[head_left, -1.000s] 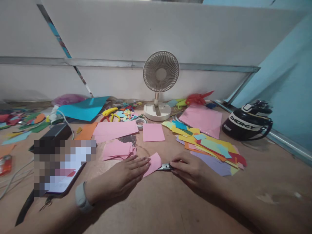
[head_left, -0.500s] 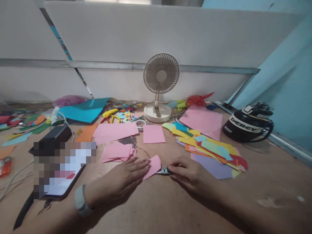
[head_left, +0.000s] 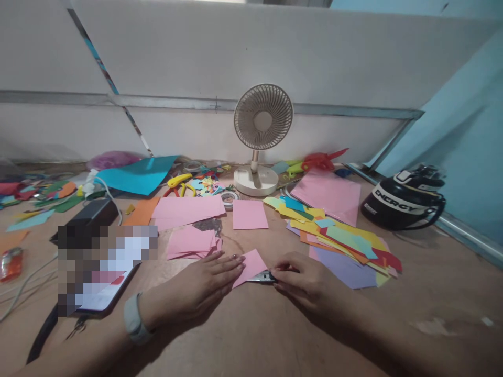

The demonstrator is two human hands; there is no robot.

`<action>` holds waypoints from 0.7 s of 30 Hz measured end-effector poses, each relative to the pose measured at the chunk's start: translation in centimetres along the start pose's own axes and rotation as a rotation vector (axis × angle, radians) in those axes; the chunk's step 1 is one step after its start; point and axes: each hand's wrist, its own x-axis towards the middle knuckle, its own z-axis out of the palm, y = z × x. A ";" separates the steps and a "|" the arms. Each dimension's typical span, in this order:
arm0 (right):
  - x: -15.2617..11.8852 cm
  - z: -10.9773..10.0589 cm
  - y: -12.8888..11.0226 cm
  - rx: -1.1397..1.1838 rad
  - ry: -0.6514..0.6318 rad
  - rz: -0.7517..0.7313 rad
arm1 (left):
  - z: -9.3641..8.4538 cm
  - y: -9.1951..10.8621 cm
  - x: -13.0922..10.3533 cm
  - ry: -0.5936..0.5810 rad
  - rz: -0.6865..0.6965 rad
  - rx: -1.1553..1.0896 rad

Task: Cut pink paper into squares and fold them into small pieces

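Observation:
My left hand [head_left: 204,283] lies flat with its fingers stretched out, pressing a small folded pink paper [head_left: 252,266] onto the table. In my right hand [head_left: 304,277] is a box cutter [head_left: 265,277], gripped between thumb and fingers. Its metal front end points left and lies partly under the right side of the pink paper, so the blade tip is hidden. Just beyond my left hand is a small pile of pink paper pieces [head_left: 190,242]. A single pink square [head_left: 250,214] lies farther back, beside larger pink sheets [head_left: 184,210].
Coloured paper scraps [head_left: 346,238] spread to the right, near a black jug [head_left: 403,201]. A fan [head_left: 263,120] stands at the back. To the left lie a phone [head_left: 102,293], a black box [head_left: 92,217], yellow-handled pliers [head_left: 181,180] and a blue sheet [head_left: 135,175].
The box cutter's front end has slid farther under the pink paper, whose right corner now reaches over it. My left hand stays flat on the paper. The view has shifted slightly.

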 end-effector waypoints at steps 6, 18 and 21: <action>0.1 0.2 -0.5 -0.023 0.007 0.016 | 0.5 -0.5 -0.1 0.007 0.003 -0.017; 0.5 0.4 -0.8 0.023 -0.014 0.022 | -0.1 -0.1 0.0 0.017 -0.002 0.003; 0.8 0.9 -1.0 0.001 0.005 -0.003 | 0.1 -0.2 0.1 0.045 -0.010 0.001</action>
